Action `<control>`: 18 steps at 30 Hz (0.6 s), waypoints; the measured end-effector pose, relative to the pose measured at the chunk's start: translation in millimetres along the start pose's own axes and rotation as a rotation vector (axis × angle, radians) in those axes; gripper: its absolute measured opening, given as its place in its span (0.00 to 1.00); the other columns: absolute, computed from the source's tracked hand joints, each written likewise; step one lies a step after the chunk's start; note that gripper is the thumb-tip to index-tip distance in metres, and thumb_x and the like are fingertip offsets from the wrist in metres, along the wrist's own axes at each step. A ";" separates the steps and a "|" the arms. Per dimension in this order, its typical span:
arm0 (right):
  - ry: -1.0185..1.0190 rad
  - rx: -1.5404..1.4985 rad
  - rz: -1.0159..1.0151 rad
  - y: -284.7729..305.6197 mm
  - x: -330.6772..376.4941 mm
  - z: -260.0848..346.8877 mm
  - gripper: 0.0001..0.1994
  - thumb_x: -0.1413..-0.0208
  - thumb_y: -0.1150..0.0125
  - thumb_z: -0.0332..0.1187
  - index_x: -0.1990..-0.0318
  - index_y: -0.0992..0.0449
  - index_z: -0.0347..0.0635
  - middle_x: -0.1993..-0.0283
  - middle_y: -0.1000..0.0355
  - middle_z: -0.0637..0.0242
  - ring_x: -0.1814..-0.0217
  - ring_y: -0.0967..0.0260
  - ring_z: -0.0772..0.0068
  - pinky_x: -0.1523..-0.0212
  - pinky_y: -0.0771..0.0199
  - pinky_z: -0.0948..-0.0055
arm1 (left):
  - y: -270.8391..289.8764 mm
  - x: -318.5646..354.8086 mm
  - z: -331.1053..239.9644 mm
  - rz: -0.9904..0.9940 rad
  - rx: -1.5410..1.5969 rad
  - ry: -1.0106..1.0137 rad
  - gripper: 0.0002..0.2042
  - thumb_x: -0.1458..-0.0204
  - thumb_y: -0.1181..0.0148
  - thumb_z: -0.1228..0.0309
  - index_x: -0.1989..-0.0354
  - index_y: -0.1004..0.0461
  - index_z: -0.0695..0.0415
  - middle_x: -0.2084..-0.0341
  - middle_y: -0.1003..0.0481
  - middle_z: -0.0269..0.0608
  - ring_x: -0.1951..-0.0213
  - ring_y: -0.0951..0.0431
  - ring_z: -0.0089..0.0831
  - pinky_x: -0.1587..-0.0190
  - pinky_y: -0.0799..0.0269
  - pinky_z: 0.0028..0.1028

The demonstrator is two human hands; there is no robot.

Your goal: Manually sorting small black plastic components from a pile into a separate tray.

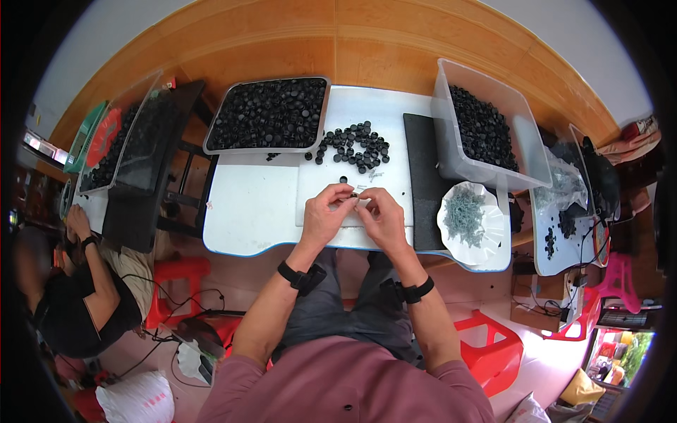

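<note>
My left hand (324, 215) pinches a small round black cap (355, 195) between thumb and fingertips, over the near part of a white work board (317, 190). My right hand (384, 218) meets it there, its thumb and forefinger closed right at the cap; whatever else they grip is too small to make out. Just beyond my left fingertips lies a single black cap (343, 180). Farther off is a loose heap of black caps (356, 146), with a few small pale grey pieces (376, 173) beside it.
Black caps fill a clear bin (328, 106) at the back left and a taller bin (486, 173) at the right. A black mat (421, 187) lies beside a white fluted dish (495, 240) of thin grey-green pieces (465, 215). At the far left a person (92, 296) sits working.
</note>
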State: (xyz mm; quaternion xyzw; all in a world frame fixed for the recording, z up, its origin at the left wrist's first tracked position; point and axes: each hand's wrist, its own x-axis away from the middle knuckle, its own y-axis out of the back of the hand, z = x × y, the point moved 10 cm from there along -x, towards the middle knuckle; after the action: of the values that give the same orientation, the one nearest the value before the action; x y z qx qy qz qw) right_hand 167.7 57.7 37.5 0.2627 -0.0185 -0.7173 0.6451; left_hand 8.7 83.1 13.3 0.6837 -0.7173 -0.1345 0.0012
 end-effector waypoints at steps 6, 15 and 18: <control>0.144 0.050 -0.026 4.6 -0.2 16.7 0.12 0.48 0.29 0.21 0.57 0.21 0.37 0.59 0.22 0.59 0.70 0.24 0.66 0.70 0.24 0.71 | -2.3 0.9 0.9 0.036 -0.014 0.079 0.12 0.43 0.30 0.72 0.53 0.22 0.62 0.65 0.14 0.42 0.61 0.14 0.25 0.57 0.21 0.24; -0.058 -0.094 -0.065 8.9 0.0 -9.7 0.08 0.47 0.29 0.22 0.58 0.18 0.37 0.64 0.20 0.65 0.72 0.27 0.79 0.72 0.30 0.77 | -5.2 0.8 0.5 0.075 -0.049 0.022 0.09 0.39 0.33 0.72 0.55 0.21 0.63 0.65 0.15 0.40 0.64 0.17 0.20 0.61 0.24 0.22; -0.138 -0.155 -0.055 5.1 2.5 -26.6 0.09 0.46 0.29 0.23 0.57 0.17 0.37 0.66 0.19 0.66 0.72 0.29 0.82 0.72 0.31 0.78 | -3.1 0.3 -5.5 0.038 -0.083 -0.031 0.07 0.40 0.32 0.73 0.58 0.19 0.63 0.66 0.16 0.38 0.67 0.19 0.20 0.63 0.25 0.22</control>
State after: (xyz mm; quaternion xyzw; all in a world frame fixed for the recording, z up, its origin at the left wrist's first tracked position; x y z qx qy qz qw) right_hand 183.0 62.8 15.6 0.1621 -0.0001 -0.7504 0.6408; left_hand 12.7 81.6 17.9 0.6671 -0.7239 -0.1747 0.0212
